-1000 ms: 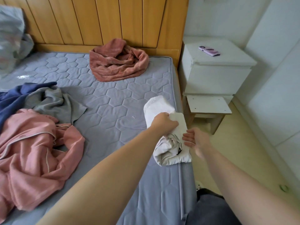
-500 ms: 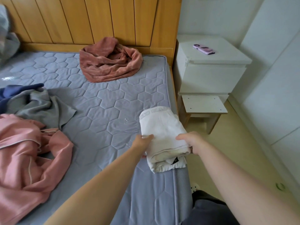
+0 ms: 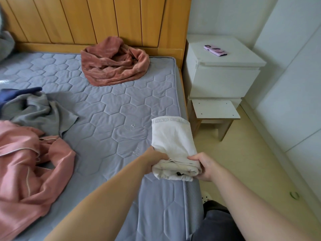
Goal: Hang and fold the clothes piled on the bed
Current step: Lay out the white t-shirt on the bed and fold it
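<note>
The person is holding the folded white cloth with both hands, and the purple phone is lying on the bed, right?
Not quite. Both the left hand and the right hand do grip the folded white cloth, but the purple phone lies on the white nightstand, not on the bed. The head view shows this.

Folded garment [image 3: 171,145]: on the mattress [image 3: 107,108] edge, its near end between the left hand [image 3: 153,161] and right hand [image 3: 205,166], stretching away from both.
Crumpled towel [image 3: 114,65]: far beyond the left hand, against the headboard [image 3: 97,20].
Loose clothes [image 3: 33,136]: well left of the left hand, on the mattress.
Nightstand [image 3: 222,73]: beyond the right hand, beside the bed.
Phone [image 3: 215,50]: on the nightstand.
Stool [image 3: 215,113]: before the nightstand, nearer the right hand.
</note>
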Motion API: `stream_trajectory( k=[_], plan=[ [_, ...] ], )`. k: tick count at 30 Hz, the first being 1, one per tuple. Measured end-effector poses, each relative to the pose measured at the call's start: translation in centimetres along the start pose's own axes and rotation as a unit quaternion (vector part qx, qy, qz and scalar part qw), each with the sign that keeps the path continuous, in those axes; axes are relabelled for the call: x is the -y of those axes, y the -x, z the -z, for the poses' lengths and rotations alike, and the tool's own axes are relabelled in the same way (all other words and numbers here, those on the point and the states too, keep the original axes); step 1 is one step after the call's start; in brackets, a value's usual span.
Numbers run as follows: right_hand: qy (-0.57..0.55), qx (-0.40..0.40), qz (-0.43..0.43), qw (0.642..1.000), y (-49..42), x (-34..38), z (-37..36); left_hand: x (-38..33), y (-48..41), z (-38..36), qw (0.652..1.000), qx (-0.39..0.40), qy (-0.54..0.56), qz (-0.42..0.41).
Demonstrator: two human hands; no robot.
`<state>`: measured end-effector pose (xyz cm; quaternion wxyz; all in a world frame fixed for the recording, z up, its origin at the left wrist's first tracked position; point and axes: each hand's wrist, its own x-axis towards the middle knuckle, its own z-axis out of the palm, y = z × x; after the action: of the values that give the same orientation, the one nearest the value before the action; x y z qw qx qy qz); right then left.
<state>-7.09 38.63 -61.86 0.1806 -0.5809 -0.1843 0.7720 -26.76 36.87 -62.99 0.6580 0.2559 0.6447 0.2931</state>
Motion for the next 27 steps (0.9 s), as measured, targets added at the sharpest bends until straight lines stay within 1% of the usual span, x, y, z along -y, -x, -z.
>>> stream_trajectory(
  k=[2,4,5,6,7,8,9,10,11,12,13,14,15,16,18,20,21,22,23,25,26,27],
  plan=[
    [0.124,0.069,-0.019,0.99,1.4,0.6,0.3,-1.2,0.9,2.6,0.997,0.056,-0.046,-0.012],
    [0.245,0.126,-0.037,0.961,2.5,1.2,0.2,-2.3,2.0,6.4,0.987,0.122,-0.103,-0.023],
    [0.272,0.126,-0.031,0.954,2.6,1.4,0.1,-2.8,2.7,8.2,0.977,0.127,-0.167,-0.025],
    [0.284,0.102,-0.015,0.953,2.4,1.6,0.0,-3.2,2.9,9.8,0.959,0.095,-0.264,-0.026],
    [0.29,0.061,0.007,0.955,2.0,1.6,-0.3,-3.3,3.0,11.0,0.926,0.038,-0.374,-0.032],
    [0.296,0.002,0.039,0.954,1.2,1.4,-0.6,-3.3,2.9,11.5,0.883,-0.027,-0.467,-0.042],
    [0.303,-0.067,0.074,0.948,0.5,1.2,-0.8,-3.1,2.7,11.5,0.837,-0.081,-0.537,-0.065],
    [0.306,-0.135,0.113,0.936,-0.3,1.0,-1.0,-2.8,2.7,10.9,0.794,-0.117,-0.587,-0.106],
    [0.303,-0.193,0.162,0.919,-0.9,0.8,-1.2,-2.5,2.7,9.9,0.758,-0.133,-0.618,-0.16],
    [0.296,-0.237,0.218,0.899,-1.4,0.6,-1.3,-2.1,3.0,8.8,0.73,-0.137,-0.632,-0.219],
    [0.292,-0.26,0.271,0.88,-1.6,0.3,-1.5,-1.7,3.5,7.6,0.711,-0.129,-0.636,-0.271],
    [0.291,-0.262,0.318,0.863,-1.5,0.1,-1.7,-1.1,4.0,6.5,0.695,-0.111,-0.643,-0.301],
    [0.298,-0.245,0.347,0.855,-1.3,0.0,-1.9,-0.4,4.6,5.4,0.682,-0.087,-0.658,-0.306],
    [0.317,-0.216,0.36,0.85,-1.2,-0.2,-2.2,0.5,5.2,4.4,0.667,-0.064,-0.684,-0.287],
    [0.389,-0.157,0.342,0.841,-1.5,-0.6,-2.7,2.5,6.3,3.1,0.635,-0.043,-0.737,-0.226],
    [0.446,-0.139,0.299,0.832,-2.4,-0.8,-3.1,4.1,6.7,2.7,0.606,-0.053,-0.771,-0.19],
    [0.455,-0.138,0.292,0.83,-2.8,-0.8,-3.1,4.5,6.9,2.8,0.598,-0.06,-0.779,-0.179],
    [0.451,-0.138,0.293,0.831,-3.2,-0.6,-3.2,4.7,7.1,2.8,0.599,-0.065,-0.78,-0.168],
    [0.435,-0.139,0.296,0.839,-3.3,-0.4,-3.3,4.7,7.3,2.9,0.611,-0.069,-0.771,-0.163],
    [0.385,-0.155,0.313,0.854,-2.9,0.4,-3.7,4.4,7.7,2.8,0.653,-0.086,-0.732,-0.175],
    [0.361,-0.17,0.334,0.854,-2.7,1.0,-3.8,4.1,7.9,2.5,0.669,-0.094,-0.712,-0.191],
    [0.343,-0.191,0.359,0.847,-2.5,1.4,-3.9,3.9,8.0,2.2,0.675,-0.104,-0.7,-0.209]
  ],
)
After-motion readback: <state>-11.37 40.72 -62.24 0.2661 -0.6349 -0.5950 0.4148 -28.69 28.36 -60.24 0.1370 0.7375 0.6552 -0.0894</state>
